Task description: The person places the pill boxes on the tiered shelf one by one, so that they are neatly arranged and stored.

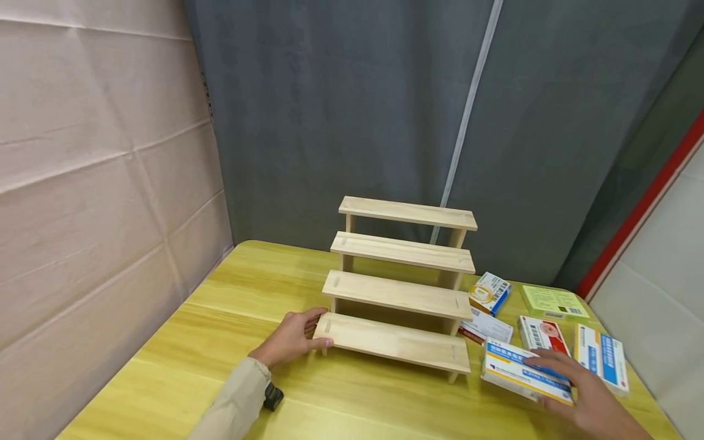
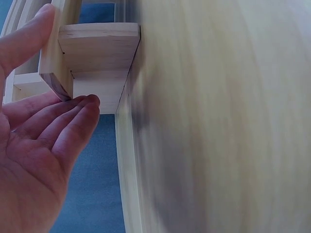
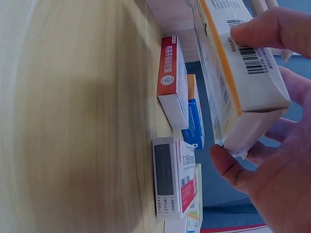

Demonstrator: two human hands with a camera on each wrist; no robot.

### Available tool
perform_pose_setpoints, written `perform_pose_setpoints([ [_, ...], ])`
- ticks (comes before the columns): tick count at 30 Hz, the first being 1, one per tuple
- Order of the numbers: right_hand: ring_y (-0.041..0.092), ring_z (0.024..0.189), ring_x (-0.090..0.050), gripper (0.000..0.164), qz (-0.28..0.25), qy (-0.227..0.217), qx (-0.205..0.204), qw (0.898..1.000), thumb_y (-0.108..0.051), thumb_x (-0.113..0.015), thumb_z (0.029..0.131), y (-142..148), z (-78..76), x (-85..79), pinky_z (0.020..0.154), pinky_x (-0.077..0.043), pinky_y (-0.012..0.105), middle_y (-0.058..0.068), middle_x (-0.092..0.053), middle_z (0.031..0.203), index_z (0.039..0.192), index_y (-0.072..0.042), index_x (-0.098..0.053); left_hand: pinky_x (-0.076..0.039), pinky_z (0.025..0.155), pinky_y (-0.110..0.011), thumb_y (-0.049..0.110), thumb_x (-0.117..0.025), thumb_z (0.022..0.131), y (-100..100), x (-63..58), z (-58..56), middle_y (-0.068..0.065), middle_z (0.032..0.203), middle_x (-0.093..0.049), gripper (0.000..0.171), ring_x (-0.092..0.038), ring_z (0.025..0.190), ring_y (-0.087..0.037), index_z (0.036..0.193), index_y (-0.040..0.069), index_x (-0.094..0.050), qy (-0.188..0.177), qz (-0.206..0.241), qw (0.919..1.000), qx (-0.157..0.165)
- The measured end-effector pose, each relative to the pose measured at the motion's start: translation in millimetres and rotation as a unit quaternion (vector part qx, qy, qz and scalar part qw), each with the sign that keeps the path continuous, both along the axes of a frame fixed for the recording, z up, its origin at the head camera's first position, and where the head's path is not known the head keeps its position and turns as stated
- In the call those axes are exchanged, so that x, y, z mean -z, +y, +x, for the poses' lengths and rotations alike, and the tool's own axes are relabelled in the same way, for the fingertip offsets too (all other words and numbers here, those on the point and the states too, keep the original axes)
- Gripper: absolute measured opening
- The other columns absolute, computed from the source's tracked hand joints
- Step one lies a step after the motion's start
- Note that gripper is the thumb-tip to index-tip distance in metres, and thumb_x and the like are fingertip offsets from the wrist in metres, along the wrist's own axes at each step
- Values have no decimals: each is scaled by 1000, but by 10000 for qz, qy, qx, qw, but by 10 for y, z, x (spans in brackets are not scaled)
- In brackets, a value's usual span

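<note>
A stepped wooden display shelf [image 1: 393, 342] with several tiers stands on the table. My left hand [image 1: 291, 340] grips the left end of its lowest tier. In the left wrist view the thumb lies along one face of the board [image 2: 51, 68], with the fingers at its other side. On the right, my right hand [image 1: 588, 394] holds a white-and-blue medicine box [image 1: 511, 370] with an orange stripe, tilted above the table. The right wrist view has the thumb across the barcode side of this box [image 3: 260, 90] and other fingers around its end.
Right of the shelf lie several more medicine boxes: a white-and-orange one [image 1: 489, 292], a yellow-green one [image 1: 554, 302], a red-and-white one [image 1: 541, 335], a blue-and-white one [image 1: 601, 357] and one with a dark red edge [image 1: 489, 325]. A grey curtain [image 1: 330, 122] hangs behind the table [image 1: 181, 373].
</note>
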State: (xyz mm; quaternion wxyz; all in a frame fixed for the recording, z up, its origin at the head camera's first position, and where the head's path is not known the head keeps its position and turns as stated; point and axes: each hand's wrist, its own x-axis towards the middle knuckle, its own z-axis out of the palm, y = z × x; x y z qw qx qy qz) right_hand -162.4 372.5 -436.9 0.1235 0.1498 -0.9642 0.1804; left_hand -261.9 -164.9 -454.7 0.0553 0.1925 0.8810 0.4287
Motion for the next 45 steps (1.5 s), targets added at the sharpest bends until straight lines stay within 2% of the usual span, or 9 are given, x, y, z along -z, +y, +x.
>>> perform_pose_setpoints([
  [11, -13, 99, -43, 52, -47, 98, -22, 9999, -23, -87, 74, -18, -32, -84, 67, -47, 23, 11, -64, 131, 121, -33, -68, -50, 112, -47, 42, -80, 83, -15, -7, 5, -25, 150, -49, 86, -54, 136, -39, 148, -3, -44, 0, -38, 10000, -54],
  [16, -12, 99, -42, 51, -75, -6, 36, 10000, -25, -85, 77, -21, -48, -118, 71, -51, 31, 12, -62, 132, 123, -33, -66, -50, 112, -47, 40, -80, 84, -8, 5, 9, -26, 149, -49, 85, -54, 135, -40, 147, -4, -45, 12, 3, 10000, -56],
  [18, -17, 103, -36, 50, -115, -63, 20, 9999, -26, -84, 78, -19, -54, -126, 73, -53, 38, 12, -61, 134, 124, -31, -66, -50, 112, -47, 39, -80, 84, -3, 10, 12, -26, 149, -50, 84, -54, 135, -40, 147, -4, -45, 1, 22, 10000, -56],
  [21, -23, 105, -29, 50, -173, 29, 14, 9998, -24, -85, 78, -11, -67, -126, 73, -51, 28, 7, -61, 132, 123, -32, -66, -50, 112, -47, 39, -80, 84, 3, 16, 14, -26, 149, -50, 84, -54, 135, -40, 147, -4, -45, 3, 19, 10000, -50],
  [25, -28, 111, -24, 51, -376, 320, -193, 9986, -19, -85, 77, -6, -85, -118, 76, -38, 8, -18, -55, 131, 124, -31, -66, -50, 112, -47, 41, -80, 84, 0, 14, 11, -25, 150, -50, 84, -54, 135, -39, 147, -3, -45, 21, -26, 10000, -47],
  [29, -25, 126, -25, 56, -714, 717, -656, 9927, -8, -85, 74, -23, -107, -130, 91, -22, -4, -36, -44, 131, 124, -25, -66, -50, 112, -47, 40, -81, 84, -4, 0, 6, -25, 149, -50, 85, -54, 136, -39, 147, -3, -45, 24, -8, 10000, -46],
  [33, -23, 129, -27, 60, -826, 1055, -971, 9862, -1, -85, 68, -40, -127, -171, 92, -18, -7, -37, -44, 132, 121, -21, -67, -50, 112, -47, 38, -81, 84, 3, -6, 4, -25, 149, -50, 84, -54, 136, -39, 147, -4, -45, 10, 20, 10000, -49],
  [39, -27, 133, -22, 59, -750, 1028, -936, 9874, -1, -85, 68, -34, -149, -237, 96, -13, -9, -42, -36, 134, 121, -22, -67, -50, 112, -48, 36, -81, 84, 10, -6, 4, -26, 148, -51, 82, -53, 136, -40, 146, -5, -46, 15, 43, 10000, -47],
  [45, -25, 125, -27, 59, -601, 973, -792, 9903, -7, -87, 70, -25, -174, -311, 88, -23, -2, -37, -42, 134, 122, -26, -67, -50, 112, -47, 38, -81, 84, 5, -1, 10, -26, 148, -51, 83, -54, 135, -40, 146, -5, -46, 38, 19, 10000, -7],
])
